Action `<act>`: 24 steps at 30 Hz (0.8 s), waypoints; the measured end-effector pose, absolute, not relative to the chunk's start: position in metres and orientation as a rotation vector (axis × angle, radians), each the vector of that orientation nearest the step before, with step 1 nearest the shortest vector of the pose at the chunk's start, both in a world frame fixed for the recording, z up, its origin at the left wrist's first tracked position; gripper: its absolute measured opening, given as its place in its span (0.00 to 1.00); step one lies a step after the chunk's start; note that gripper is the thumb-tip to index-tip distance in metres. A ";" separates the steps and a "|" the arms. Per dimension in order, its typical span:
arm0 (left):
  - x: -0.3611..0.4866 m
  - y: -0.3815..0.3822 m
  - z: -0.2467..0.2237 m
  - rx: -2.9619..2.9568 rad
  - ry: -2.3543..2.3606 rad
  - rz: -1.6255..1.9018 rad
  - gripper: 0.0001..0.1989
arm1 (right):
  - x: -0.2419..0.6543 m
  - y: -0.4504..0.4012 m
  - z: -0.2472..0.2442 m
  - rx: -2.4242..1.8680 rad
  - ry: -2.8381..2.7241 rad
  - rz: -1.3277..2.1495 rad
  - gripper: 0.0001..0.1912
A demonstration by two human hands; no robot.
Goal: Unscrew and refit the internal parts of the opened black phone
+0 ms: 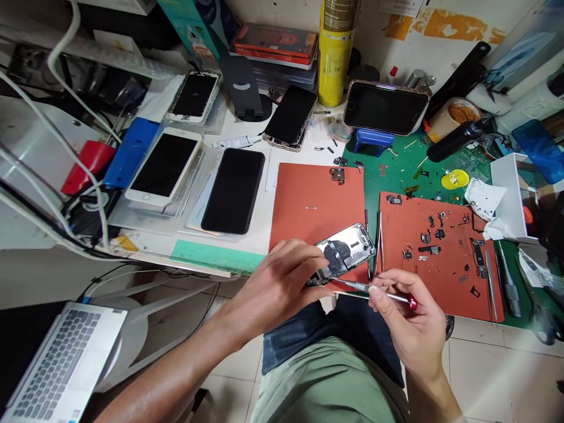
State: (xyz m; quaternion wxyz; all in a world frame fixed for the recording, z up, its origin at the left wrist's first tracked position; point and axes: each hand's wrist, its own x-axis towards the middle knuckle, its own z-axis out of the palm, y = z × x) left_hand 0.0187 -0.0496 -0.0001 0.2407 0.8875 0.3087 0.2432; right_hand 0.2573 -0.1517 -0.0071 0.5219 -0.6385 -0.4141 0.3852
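An opened phone body (355,245) lies at a slant near the front edge of the left red mat (304,188), its inner metal and a dark round patch showing. My left hand (288,273) is closed round its lower left end, fingers over the top and thumb along the near side. In my right hand (408,314) is a thin screwdriver (390,295) with a red end cap, held between thumb and fingers. The screwdriver's shaft points left, and its tip reaches the phone's near edge by my left fingers. My left fingers partly cover that end.
Small phone parts (429,249) lie scattered on the right red mat (449,294). Tweezers (490,285) lie at its right edge. A dark phone (233,191) and a white phone (165,164) rest at left. A phone on a blue stand (374,138) and a yellow can (335,59) stand behind.
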 end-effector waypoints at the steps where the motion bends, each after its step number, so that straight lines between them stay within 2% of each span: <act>1: 0.016 -0.051 0.000 2.475 0.871 0.653 0.21 | 0.256 -0.152 -0.008 -1.546 -0.980 0.885 0.10; 5: 0.009 -0.058 -0.003 2.573 0.954 0.565 0.32 | 0.244 -0.154 -0.019 -1.660 -0.989 0.571 0.11; 11: 0.013 -0.061 -0.003 2.577 0.921 0.529 0.33 | 0.225 -0.142 -0.032 -1.661 -1.252 0.167 0.13; 17: 0.017 -0.060 -0.004 2.501 0.944 0.577 0.28 | 0.217 -0.130 -0.025 -1.550 -1.473 0.044 0.17; 24: 0.021 -0.064 -0.002 2.464 0.991 0.577 0.19 | 0.214 -0.125 -0.021 -1.540 -1.499 0.023 0.16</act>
